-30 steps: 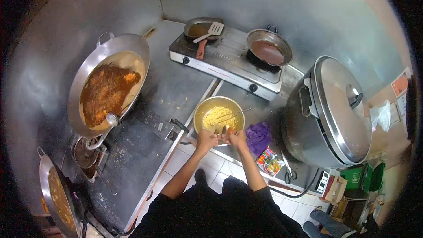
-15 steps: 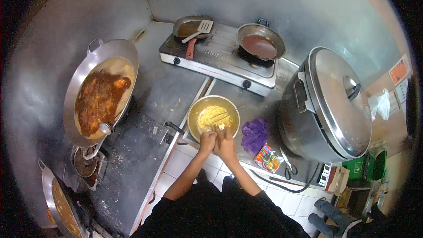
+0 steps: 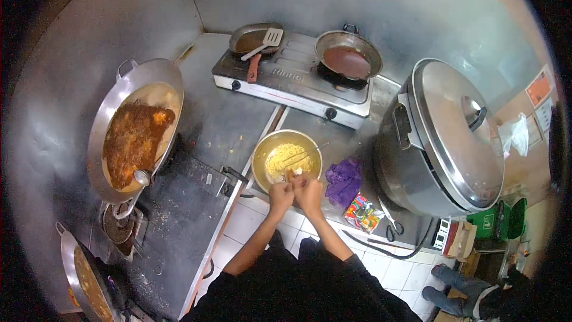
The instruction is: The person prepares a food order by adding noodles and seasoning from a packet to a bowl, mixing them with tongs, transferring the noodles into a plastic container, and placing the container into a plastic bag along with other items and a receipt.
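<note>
A round metal mixing bowl (image 3: 260, 154) stands at the counter's edge in front of me. Pale yellow crumbly or shredded food (image 3: 280, 158) lies in it, and a thin metal utensil, perhaps a whisk (image 3: 307, 154), leans across toward the right rim. Over the bowl's near rim, my left hand (image 3: 281, 195) and my right hand (image 3: 308, 192) are side by side, both with fingers curled closed. A small whitish bit (image 3: 298, 171) shows just beyond the fingertips. What the fingers pinch is too small and hidden to make out.
Left stands a big wok (image 3: 100, 137) of brown liquid food, with another wok (image 3: 71, 262) nearer. A two-burner stove (image 3: 286, 92) with pans is behind the bowl. To its right are a purple plastic bag (image 3: 344, 182), a colourful packet (image 3: 363, 213), scissors (image 3: 391, 226) and a large lidded pot (image 3: 399, 167). A person (image 3: 459, 292) is lower right.
My right hand's fingers have drawn back from the bowl and curled, and that hand has shifted slightly right. My left hand stays nearly in place. The whole view has shifted a little.
</note>
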A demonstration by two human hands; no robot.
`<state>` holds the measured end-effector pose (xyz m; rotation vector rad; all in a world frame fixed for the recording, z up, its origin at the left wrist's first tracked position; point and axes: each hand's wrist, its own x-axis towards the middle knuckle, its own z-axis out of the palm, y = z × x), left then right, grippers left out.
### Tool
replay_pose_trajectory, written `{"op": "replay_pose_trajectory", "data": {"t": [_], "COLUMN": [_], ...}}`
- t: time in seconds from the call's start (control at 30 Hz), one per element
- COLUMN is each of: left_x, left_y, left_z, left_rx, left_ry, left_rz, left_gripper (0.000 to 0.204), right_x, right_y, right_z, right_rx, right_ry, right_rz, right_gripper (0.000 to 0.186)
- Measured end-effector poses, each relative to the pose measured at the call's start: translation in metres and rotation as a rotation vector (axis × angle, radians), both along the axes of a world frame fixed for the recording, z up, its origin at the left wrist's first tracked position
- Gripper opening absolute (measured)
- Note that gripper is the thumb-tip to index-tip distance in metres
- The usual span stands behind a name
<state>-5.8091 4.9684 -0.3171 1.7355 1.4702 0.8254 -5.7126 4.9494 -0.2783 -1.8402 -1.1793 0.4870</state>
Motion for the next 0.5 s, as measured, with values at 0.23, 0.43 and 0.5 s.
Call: {"op": "replay_pose_trajectory", "data": {"t": [0.23, 0.43, 0.5], "left_x": [-0.009, -0.007, -0.011], "left_y": [0.009, 0.004, 0.001], "left_z": [-0.031, -0.013, -0.003], "left_rx": [-0.135, -0.285, -0.403], "left_ry": [-0.275, -0.427, -0.508], "left_rz": [-0.029, -0.079, -0.063], "left_gripper": [0.021, 0.023, 0.024], "right_x": [-0.008, 0.007, 0.005], "right_y": [-0.017, -0.011, -0.004], "right_z": [-0.005, -0.010, -0.005], "right_rx": [0.046, -0.160, -0.259], "right_ry": [-0.020, 0.211, 0.264], "right_rz": [0.195, 0.147, 0.120], "right_gripper": [0.021, 0.018, 0.015]}}
